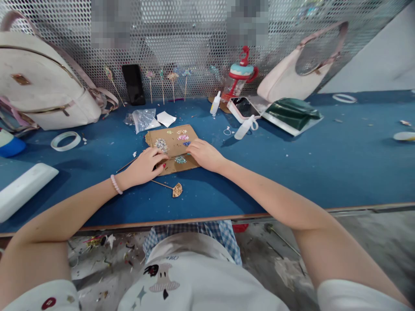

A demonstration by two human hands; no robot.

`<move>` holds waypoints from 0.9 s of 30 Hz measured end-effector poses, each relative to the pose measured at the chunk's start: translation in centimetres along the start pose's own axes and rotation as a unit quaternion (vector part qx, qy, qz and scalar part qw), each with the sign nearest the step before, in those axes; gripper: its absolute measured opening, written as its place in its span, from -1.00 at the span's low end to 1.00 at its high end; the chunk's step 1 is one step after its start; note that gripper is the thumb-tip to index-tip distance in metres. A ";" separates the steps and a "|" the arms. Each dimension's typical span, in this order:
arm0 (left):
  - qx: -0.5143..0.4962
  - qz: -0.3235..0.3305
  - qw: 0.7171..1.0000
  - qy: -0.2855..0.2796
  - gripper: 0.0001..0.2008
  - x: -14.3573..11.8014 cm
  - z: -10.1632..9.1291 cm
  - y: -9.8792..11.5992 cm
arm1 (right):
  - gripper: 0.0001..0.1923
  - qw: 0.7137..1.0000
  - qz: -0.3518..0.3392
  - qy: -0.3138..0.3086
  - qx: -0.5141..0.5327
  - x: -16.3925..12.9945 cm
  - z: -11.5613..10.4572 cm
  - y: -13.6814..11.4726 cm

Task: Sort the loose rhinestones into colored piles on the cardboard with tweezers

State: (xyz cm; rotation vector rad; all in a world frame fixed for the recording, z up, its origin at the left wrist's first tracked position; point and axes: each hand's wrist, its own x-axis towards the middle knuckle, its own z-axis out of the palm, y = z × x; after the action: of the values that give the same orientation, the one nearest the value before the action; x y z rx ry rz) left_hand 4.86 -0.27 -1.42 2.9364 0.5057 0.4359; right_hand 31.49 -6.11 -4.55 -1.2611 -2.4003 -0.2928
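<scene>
A folded piece of cardboard [173,149] lies on the blue table, with small piles of silver, pink, blue and teal sequins or beads on it. My left hand [145,165] is closed at its left edge, fingers curled over the board and a small red spot by the thumb. At the right edge, my right hand [207,155] has its fingers pressed together on the board beside the blue pile. A gold fan-shaped hairpin [177,190] lies just in front, its stem running toward my left hand. Behind that hand a thin dark stick [126,165] pokes out.
Several decorated hairpins [173,77] stand along the perforated metal screen, beside a black phone [133,84]. Glue bottles [245,127], another phone [243,108], a red-lidded cup [238,77] and a green packet [293,113] sit right of the cardboard. A tape roll [65,141] lies left.
</scene>
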 end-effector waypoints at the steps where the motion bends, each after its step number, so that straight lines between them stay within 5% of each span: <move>1: -0.003 0.000 1.000 0.001 -0.69 0.0 0.1 0.0 | -0.65 1.000 0.013 0.007 0.002 0.0 -0.2 -0.1; 6: -0.030 0.007 1.000 0.001 -0.71 -0.1 0.2 0.1 | -0.73 0.995 0.080 0.048 0.027 -0.5 -2.0 -1.4; 14: -0.093 0.009 0.996 -0.009 -0.73 0.0 -0.1 0.9 | -0.87 0.986 0.141 -0.079 0.052 -0.3 -2.7 -5.4; 27: -0.101 0.019 0.995 -0.012 -0.74 0.0 0.2 1.0 | -0.74 0.970 0.106 -0.206 -0.079 0.8 -2.8 -7.1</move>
State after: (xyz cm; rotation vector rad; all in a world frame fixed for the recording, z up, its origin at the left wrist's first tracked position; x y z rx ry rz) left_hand 5.18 -1.22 -1.40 2.7574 0.3799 0.4281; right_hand 25.95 -10.61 -1.69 -1.7861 -2.5848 -0.1740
